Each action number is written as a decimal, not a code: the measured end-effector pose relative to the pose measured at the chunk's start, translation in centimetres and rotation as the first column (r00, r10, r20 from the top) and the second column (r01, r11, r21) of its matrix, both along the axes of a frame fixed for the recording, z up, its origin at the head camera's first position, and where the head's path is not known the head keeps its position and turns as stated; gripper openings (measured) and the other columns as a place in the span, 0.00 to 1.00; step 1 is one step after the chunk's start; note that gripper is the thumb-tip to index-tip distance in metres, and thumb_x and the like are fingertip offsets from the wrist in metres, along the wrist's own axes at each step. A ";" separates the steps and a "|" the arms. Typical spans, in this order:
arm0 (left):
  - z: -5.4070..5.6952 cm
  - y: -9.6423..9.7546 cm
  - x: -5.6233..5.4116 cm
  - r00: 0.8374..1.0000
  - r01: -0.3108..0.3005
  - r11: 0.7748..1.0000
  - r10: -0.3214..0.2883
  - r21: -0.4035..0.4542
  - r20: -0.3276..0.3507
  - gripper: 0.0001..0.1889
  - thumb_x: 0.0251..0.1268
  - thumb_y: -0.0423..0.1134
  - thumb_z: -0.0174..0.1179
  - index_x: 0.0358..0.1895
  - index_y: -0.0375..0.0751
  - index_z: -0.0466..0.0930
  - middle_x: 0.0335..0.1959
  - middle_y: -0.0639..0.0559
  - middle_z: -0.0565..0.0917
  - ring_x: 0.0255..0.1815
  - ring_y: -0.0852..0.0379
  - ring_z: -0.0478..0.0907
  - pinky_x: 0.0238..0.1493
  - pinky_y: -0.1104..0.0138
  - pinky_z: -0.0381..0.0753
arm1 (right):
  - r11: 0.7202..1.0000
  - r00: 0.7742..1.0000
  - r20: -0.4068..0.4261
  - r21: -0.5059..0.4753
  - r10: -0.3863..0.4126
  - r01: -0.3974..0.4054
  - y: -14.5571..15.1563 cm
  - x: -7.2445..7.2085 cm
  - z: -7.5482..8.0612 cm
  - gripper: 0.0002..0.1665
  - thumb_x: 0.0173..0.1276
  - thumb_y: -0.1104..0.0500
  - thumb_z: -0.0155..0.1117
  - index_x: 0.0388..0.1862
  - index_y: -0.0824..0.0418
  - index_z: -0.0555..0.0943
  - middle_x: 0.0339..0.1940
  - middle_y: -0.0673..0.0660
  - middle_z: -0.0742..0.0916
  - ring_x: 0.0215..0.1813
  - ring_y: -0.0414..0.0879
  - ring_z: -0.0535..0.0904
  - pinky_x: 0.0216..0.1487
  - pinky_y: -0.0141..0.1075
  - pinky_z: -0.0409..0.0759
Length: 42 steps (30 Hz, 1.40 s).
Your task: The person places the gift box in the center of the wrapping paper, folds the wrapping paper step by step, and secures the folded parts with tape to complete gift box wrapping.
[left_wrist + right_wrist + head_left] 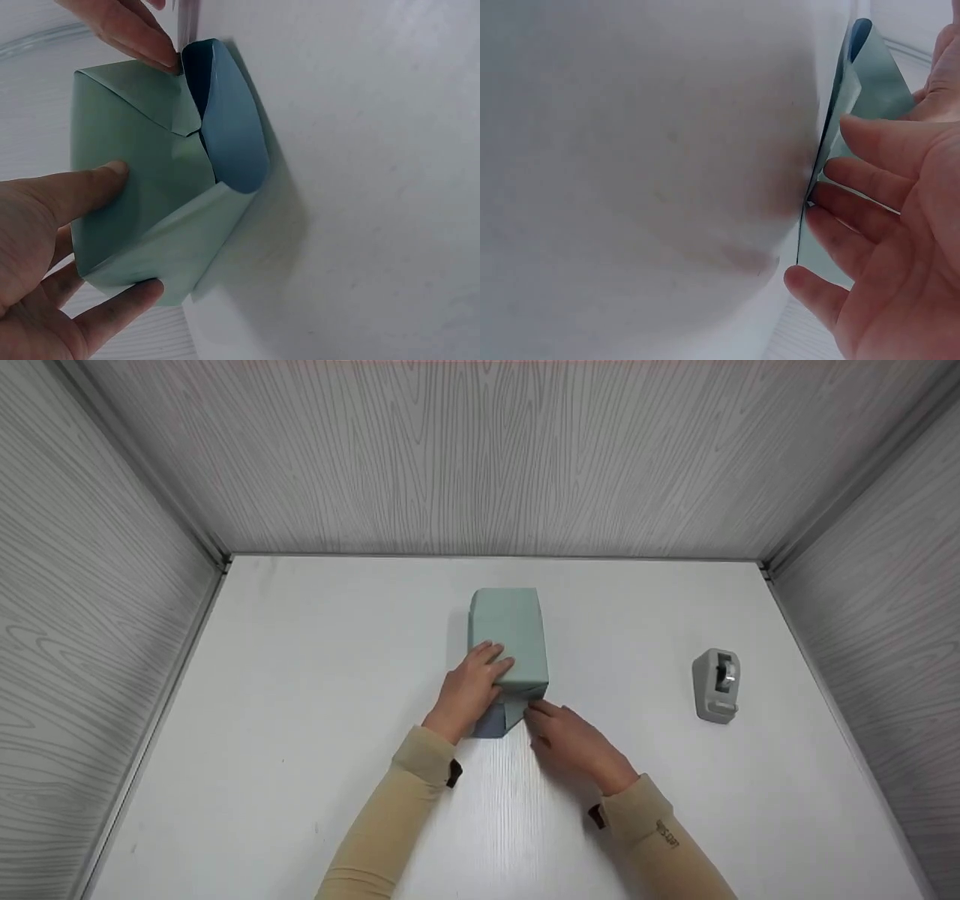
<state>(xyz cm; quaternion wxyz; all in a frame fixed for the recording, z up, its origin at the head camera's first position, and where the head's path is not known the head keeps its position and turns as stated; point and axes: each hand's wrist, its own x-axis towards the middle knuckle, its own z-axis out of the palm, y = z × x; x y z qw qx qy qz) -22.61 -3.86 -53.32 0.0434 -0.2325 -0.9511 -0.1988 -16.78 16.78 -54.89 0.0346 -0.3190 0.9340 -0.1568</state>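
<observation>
A box wrapped in pale green paper (510, 630) lies on the white table, its near end partly folded. A loose flap there shows the paper's blue inner side (234, 127). My left hand (466, 694) rests on the box's near left part, fingers spread across it. In the left wrist view its thumb (97, 187) presses the folded end face. My right hand (570, 739) touches the paper at the near right corner. Its fingers (847, 240) are nearly straight along the side of the wrap in the right wrist view.
A grey tape dispenser (716, 686) with a roll of tape stands on the right side of the table (300, 660). Grey wood-grain panels (480, 457) enclose the table at the back and both sides.
</observation>
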 end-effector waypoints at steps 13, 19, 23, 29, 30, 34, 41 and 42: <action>0.0 0.1 0.0 1.000 -0.010 1.000 0.010 -0.008 0.021 0.27 0.61 0.37 0.69 0.65 0.50 0.77 0.71 0.50 0.69 0.74 0.51 0.59 0.57 0.54 0.76 | 0.994 0.996 -0.059 0.091 0.062 -0.056 0.4 -0.4 -0.3 0.26 0.67 0.58 0.67 0.62 0.66 0.77 0.62 0.62 0.78 0.61 0.55 0.77 0.54 0.60 0.75; 0.0 0.1 0.0 1.000 -0.011 1.000 0.012 -0.004 0.027 0.27 0.61 0.37 0.69 0.65 0.50 0.77 0.71 0.50 0.69 0.74 0.52 0.59 0.58 0.54 0.76 | 0.990 0.997 -0.051 0.135 0.049 -0.042 0.3 -0.2 -0.1 0.30 0.67 0.55 0.68 0.65 0.65 0.75 0.64 0.61 0.76 0.63 0.54 0.74 0.55 0.63 0.73; 0.0 0.1 0.0 1.000 -0.011 1.000 0.011 -0.003 0.026 0.27 0.62 0.37 0.69 0.65 0.50 0.77 0.70 0.50 0.69 0.74 0.51 0.59 0.58 0.54 0.75 | 0.986 0.998 -0.053 0.166 0.042 -0.033 0.2 0.1 0.0 0.33 0.66 0.52 0.69 0.66 0.64 0.74 0.65 0.60 0.75 0.65 0.53 0.72 0.57 0.63 0.71; 0.0 0.2 -0.1 0.999 -0.015 1.000 0.016 -0.016 0.028 0.27 0.62 0.37 0.68 0.66 0.50 0.77 0.71 0.50 0.68 0.74 0.51 0.59 0.57 0.54 0.76 | 0.968 1.000 -0.006 0.250 0.007 -0.006 -0.4 1.0 -0.1 0.43 0.67 0.42 0.66 0.72 0.65 0.67 0.74 0.62 0.67 0.73 0.54 0.62 0.64 0.64 0.63; 0.0 0.2 -0.1 0.999 -0.016 1.000 0.017 -0.019 0.029 0.27 0.62 0.37 0.68 0.66 0.50 0.76 0.71 0.50 0.68 0.74 0.51 0.59 0.57 0.54 0.76 | 0.965 1.000 0.009 0.261 -0.003 0.000 -0.5 1.2 -0.1 0.44 0.67 0.41 0.66 0.73 0.65 0.67 0.75 0.63 0.65 0.75 0.55 0.60 0.65 0.64 0.62; 0.0 0.3 -0.1 0.999 -0.019 1.000 0.019 -0.020 0.035 0.27 0.62 0.37 0.68 0.66 0.50 0.76 0.71 0.50 0.68 0.74 0.51 0.58 0.57 0.54 0.76 | 0.963 0.999 0.037 0.268 -0.027 0.016 -1.1 1.7 -0.1 0.44 0.66 0.40 0.66 0.73 0.62 0.67 0.76 0.64 0.64 0.76 0.58 0.58 0.67 0.63 0.59; 0.0 0.2 0.0 1.000 -0.011 1.000 0.012 -0.010 0.029 0.27 0.62 0.36 0.68 0.66 0.49 0.76 0.71 0.50 0.68 0.74 0.51 0.58 0.60 0.56 0.74 | 0.966 0.997 0.028 0.249 0.070 -0.075 -2.0 3.2 -0.1 0.41 0.66 0.39 0.65 0.72 0.59 0.70 0.74 0.62 0.68 0.73 0.58 0.63 0.66 0.62 0.61; 0.0 0.2 0.0 1.000 -0.009 1.000 0.009 -0.009 0.028 0.27 0.62 0.36 0.68 0.66 0.49 0.76 0.71 0.50 0.69 0.74 0.51 0.58 0.60 0.56 0.74 | 0.967 0.996 0.040 0.236 0.085 -0.092 -2.1 3.4 0.0 0.41 0.66 0.39 0.65 0.71 0.58 0.71 0.74 0.61 0.69 0.73 0.58 0.63 0.66 0.62 0.61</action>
